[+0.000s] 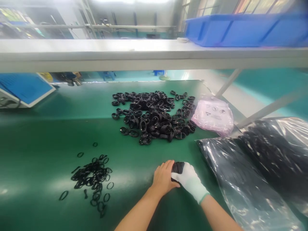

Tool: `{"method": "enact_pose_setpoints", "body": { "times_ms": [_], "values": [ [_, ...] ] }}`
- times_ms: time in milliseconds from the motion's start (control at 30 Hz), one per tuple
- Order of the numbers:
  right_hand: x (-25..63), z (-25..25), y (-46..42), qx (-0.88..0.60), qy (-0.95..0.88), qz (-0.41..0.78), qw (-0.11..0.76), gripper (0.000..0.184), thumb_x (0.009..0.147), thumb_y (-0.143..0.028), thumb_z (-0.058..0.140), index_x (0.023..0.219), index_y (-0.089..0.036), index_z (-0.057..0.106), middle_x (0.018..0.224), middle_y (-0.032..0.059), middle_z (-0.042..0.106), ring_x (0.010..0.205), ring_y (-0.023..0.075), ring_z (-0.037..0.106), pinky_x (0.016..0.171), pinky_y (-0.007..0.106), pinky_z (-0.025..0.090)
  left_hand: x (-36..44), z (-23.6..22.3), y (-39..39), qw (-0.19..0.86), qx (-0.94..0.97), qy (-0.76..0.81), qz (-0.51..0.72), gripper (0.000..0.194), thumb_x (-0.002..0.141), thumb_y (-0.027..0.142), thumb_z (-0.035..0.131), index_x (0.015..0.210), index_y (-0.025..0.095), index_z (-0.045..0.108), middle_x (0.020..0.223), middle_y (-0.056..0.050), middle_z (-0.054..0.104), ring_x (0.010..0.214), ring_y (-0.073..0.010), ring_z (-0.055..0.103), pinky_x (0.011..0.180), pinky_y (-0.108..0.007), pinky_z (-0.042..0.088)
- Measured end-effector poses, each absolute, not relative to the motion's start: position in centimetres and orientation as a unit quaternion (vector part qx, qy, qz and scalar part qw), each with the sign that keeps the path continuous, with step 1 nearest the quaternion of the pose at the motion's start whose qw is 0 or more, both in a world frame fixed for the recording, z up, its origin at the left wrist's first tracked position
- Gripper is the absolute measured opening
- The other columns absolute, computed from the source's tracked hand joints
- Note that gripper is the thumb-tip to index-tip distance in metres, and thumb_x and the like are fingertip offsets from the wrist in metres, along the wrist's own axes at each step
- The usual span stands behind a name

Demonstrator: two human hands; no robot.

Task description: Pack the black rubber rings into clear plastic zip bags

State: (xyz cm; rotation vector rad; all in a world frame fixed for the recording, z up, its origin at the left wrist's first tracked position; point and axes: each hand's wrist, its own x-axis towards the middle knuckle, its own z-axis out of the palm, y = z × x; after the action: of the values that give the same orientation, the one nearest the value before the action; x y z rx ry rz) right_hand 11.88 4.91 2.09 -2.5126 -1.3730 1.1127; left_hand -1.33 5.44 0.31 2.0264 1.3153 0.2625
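1. My left hand (165, 177) and gloved right hand (190, 180) hold a black bundle (178, 167) on the near part of the worktop (36, 144).
2. If I squeeze unevenly, I think it could slip or spread.

on the table (36, 138), a heap of coils (154, 115) lies mid-width towards the back; a scatter of loops (92, 176) lies nearer, to its left. before the heap, right of the loops, the left hand (165, 176) and right hand (189, 179) meet around a bundle (178, 167). large bags (243, 173) lie to their right, a smaller bag (214, 115) behind those (just beside the heap). above runs a shelf (96, 54), a bin (240, 30) on its right end.
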Motion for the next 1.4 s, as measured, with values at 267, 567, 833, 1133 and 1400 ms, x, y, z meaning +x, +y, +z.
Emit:
{"method": "enact_pose_setpoints", "body": {
  "times_ms": [267,567,833,1133,1400],
  "values": [
    [12.1,1.6,4.6,-0.814,-0.445,0.373,0.024,0.063,0.057,-0.048,0.06,0.107,-0.015,0.042,0.106,0.0141,0.045,0.089,0.0258,0.056,0.074,0.036,0.043,-7.6,3.2,14.4,0.112,0.748,0.651,0.068,0.028,0.084,0.013,0.033,0.101,0.018,0.054,0.103,-0.009,0.052,0.097,-0.0209,0.048,0.08,-0.033,0.04],
    [11.8,2.2,4.6,-0.816,-0.442,0.37,0.038,0.061,0.056,-0.049,0.06,0.104,-0.016,0.044,0.102,0.0111,0.046,0.088,0.0249,0.056,0.073,0.036,0.044,-8.2,2.7,8.2,0.159,0.807,0.568,-0.025,0.008,0.076,0.025,0.054,0.083,0.022,0.056,0.087,-0.001,0.058,0.088,-0.0193,0.052,0.075,-0.032,0.038],
    [11.9,2.0,4.5,-0.818,-0.447,0.359,0.04,0.06,0.054,-0.05,0.061,0.101,-0.016,0.044,0.1,0.01,0.046,0.086,0.0244,0.055,0.074,0.036,0.044,-6.2,4.1,8.9,0.178,0.837,0.514,-0.061,0.071,0.056,0.0,0.06,0.121,0.021,0.041,0.119,-0.009,0.047,0.105,-0.0257,0.047,0.086,-0.036,0.036],
    [12.0,2.4,4.7,-0.814,-0.451,0.365,0.042,0.063,0.054,-0.049,0.061,0.103,-0.014,0.044,0.103,0.0125,0.046,0.09,0.026,0.055,0.078,0.036,0.043,-6.0,1.9,5.5,0.432,0.708,0.551,0.087,0.079,0.057,0.022,0.068,0.128,0.028,0.033,0.115,-0.002,0.049,0.097,-0.0165,0.051,0.086,-0.026,0.04],
    [12.4,2.6,4.7,-0.803,-0.464,0.371,0.038,0.063,0.055,-0.046,0.062,0.106,-0.013,0.044,0.106,0.0144,0.046,0.094,0.0264,0.054,0.078,0.035,0.044,-4.3,0.8,4.2,0.427,0.671,0.597,0.103,0.083,0.056,0.027,0.071,0.129,0.033,0.033,0.117,-0.003,0.049,0.107,-0.0216,0.044,0.092,-0.033,0.033]
  ]
}}
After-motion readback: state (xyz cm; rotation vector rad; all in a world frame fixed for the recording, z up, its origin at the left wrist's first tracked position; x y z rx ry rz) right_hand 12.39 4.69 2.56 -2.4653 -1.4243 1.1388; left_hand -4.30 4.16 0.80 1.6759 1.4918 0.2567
